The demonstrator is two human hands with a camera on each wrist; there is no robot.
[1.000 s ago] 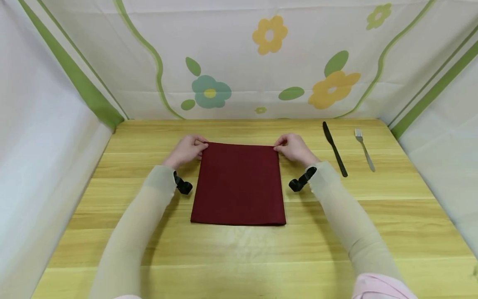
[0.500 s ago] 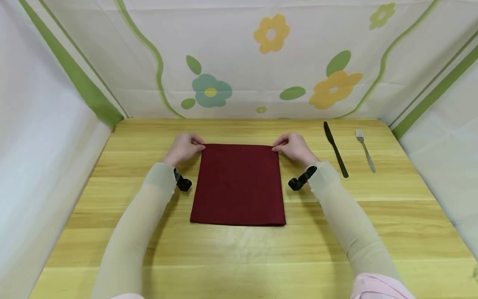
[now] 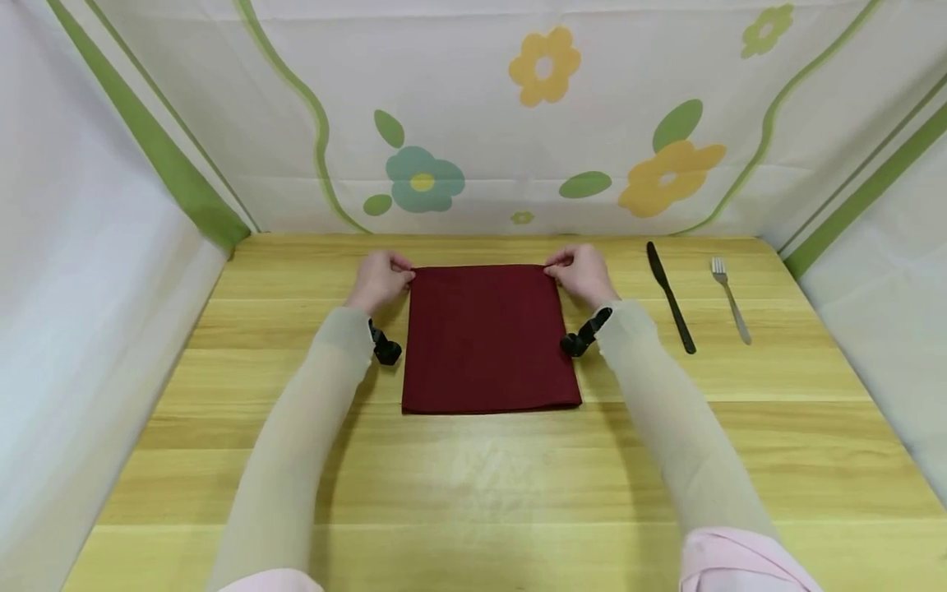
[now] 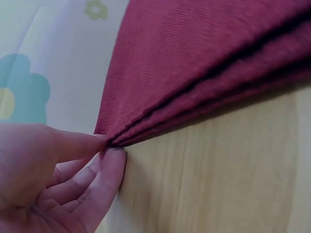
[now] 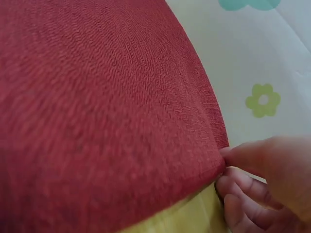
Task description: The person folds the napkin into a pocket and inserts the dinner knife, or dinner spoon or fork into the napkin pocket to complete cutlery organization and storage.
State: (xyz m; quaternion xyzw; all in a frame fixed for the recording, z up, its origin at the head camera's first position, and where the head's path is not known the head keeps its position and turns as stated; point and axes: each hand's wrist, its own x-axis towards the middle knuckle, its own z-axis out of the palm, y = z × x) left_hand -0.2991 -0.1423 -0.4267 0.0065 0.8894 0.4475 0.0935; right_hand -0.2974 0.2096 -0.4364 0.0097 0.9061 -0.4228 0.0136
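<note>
Maroon cloth [image 3: 487,341], one, is pinched by two hands [image 3: 377,281] [image 3: 583,275].

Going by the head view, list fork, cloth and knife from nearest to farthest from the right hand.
1. Cloth: its back right corner is pinched in the right hand.
2. Knife: to that hand's right.
3. Fork: farther right, beyond the knife.

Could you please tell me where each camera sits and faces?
Head: on the head, facing forward and down; left hand, right hand and pale sleeved forearms flank the square folded dark red cloth.
Left wrist: on that wrist, facing the cloth's far left corner; left hand pinches it.
Right wrist: on that wrist, facing the far right corner; right hand pinches it.
Both wrist views: cloth, yellowish wooden table, white flowered backdrop.
</note>
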